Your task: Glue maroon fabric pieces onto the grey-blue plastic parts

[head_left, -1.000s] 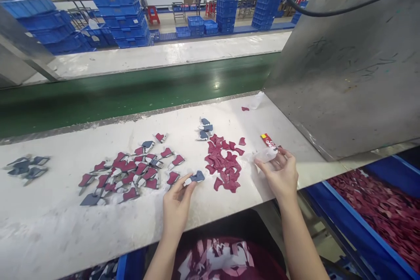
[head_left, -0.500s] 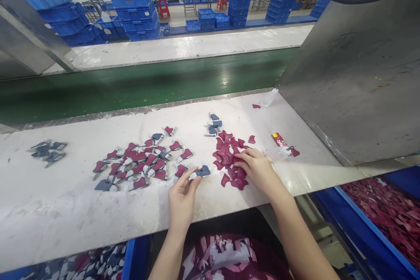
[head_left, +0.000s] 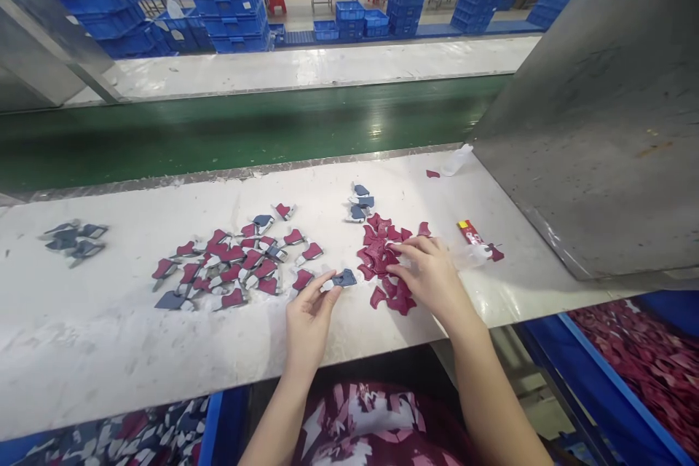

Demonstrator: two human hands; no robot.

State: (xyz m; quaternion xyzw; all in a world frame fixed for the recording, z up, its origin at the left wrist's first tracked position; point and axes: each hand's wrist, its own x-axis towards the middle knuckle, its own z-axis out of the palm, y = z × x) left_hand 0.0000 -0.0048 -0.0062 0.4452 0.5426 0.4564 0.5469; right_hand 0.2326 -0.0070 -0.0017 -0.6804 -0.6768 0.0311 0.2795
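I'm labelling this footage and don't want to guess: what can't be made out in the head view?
- Whether the right hand grips one of the maroon pieces: too small to tell.
- The near end of the blue-grey piece: behind the left hand's fingers.
- Lettering on the red packet: too small.
- The rest of the right bin and left bin: cut off by the picture's edges.
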